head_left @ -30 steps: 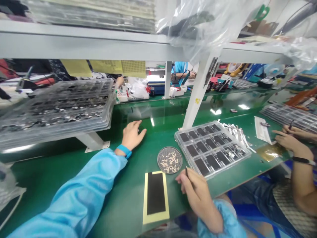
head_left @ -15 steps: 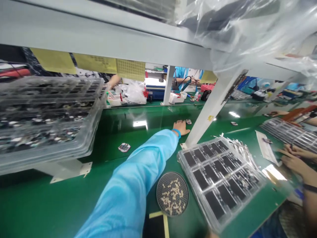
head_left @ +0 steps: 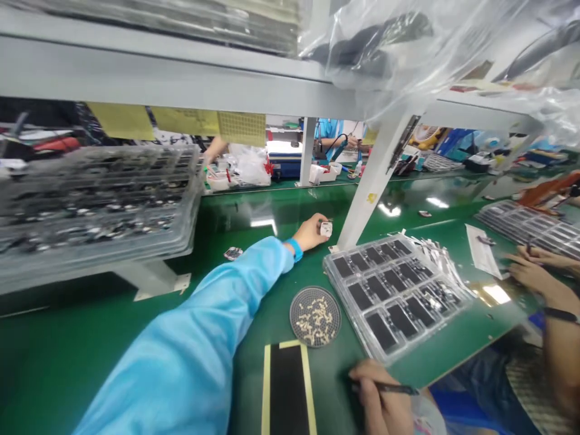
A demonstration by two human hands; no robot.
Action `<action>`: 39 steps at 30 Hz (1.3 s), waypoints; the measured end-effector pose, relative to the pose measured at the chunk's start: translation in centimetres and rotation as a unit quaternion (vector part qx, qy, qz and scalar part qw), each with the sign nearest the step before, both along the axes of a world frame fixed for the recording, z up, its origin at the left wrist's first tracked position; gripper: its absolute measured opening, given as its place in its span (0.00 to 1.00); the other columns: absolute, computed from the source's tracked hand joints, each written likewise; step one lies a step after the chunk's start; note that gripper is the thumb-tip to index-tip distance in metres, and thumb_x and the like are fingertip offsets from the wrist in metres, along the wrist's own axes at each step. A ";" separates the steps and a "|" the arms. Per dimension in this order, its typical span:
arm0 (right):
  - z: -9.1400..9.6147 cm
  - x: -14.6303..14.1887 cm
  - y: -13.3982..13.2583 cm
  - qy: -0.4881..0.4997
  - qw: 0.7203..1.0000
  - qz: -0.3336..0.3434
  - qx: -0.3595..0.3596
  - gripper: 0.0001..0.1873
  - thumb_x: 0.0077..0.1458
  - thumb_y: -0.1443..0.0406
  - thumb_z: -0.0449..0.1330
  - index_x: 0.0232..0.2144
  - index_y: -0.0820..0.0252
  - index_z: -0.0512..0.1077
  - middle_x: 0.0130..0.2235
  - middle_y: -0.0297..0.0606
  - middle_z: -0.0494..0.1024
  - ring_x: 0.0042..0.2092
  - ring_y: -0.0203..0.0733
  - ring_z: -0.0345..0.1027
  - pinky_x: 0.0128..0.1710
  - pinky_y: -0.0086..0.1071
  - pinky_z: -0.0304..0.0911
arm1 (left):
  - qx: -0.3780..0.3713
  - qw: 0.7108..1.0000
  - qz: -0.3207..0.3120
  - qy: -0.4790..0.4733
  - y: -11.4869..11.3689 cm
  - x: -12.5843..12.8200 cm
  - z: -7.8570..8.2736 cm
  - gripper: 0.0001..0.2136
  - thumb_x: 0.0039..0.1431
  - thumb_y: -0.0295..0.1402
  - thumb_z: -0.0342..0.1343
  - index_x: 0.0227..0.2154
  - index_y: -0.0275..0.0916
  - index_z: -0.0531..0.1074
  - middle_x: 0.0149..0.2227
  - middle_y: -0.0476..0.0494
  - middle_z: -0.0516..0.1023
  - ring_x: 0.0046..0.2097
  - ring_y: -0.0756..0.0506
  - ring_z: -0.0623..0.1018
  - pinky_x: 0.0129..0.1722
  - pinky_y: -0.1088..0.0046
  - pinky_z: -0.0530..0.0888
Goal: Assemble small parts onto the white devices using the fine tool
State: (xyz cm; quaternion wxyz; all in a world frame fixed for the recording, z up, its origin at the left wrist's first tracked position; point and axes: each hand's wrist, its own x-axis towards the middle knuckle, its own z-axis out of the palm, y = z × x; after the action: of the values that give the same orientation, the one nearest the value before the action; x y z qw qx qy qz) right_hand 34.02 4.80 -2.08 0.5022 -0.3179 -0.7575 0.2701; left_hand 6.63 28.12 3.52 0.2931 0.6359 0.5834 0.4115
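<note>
My left hand (head_left: 312, 232), in a blue sleeve and wristband, is closed on a small square electronic part (head_left: 325, 229) with a white face, just above the green surface left of the slanted post. My right hand (head_left: 385, 399), at the lower edge, is closed round a slim black pen-like tool (head_left: 395, 388); I cannot tell its exact kind. Between my hands lies a round grey mesh dish (head_left: 296, 332) with several small pale pieces (head_left: 316, 319). Another small electronic part (head_left: 233, 252) lies beyond my left sleeve. Near my right hand is a black mat (head_left: 289, 386) edged with yellow tape.
A clear compartment tray (head_left: 376, 290) of dark rectangular parts lies right of the dish, below the slanted white post (head_left: 369, 193). Stacked clear trays (head_left: 193, 223) stand at left. A shelf beam (head_left: 181, 78) crosses overhead. A co-worker's hands (head_left: 530, 269) work at right.
My left hand was spread on the surface beside the small part; now it grips that part and has drawn left. My right hand has come into view at the bottom with the tool.
</note>
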 end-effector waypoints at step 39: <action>3.8 -8.9 2.5 -0.136 0.970 0.102 -0.171 0.09 0.60 0.59 0.64 0.38 0.57 0.76 0.22 0.28 0.68 0.23 0.32 0.62 0.25 0.26 0.59 | -0.153 0.967 0.115 -0.168 -31.5 0.5 -2.3 0.10 0.61 0.38 0.58 0.42 0.40 0.73 0.38 0.46 0.80 0.34 0.48 0.79 0.33 0.75 0.74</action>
State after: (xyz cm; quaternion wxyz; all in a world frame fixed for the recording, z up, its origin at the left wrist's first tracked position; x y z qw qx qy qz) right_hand 25.16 7.29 1.74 0.3021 -0.3538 -0.7898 0.3997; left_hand 7.09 -3.42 1.19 0.4313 0.4336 0.6510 0.4497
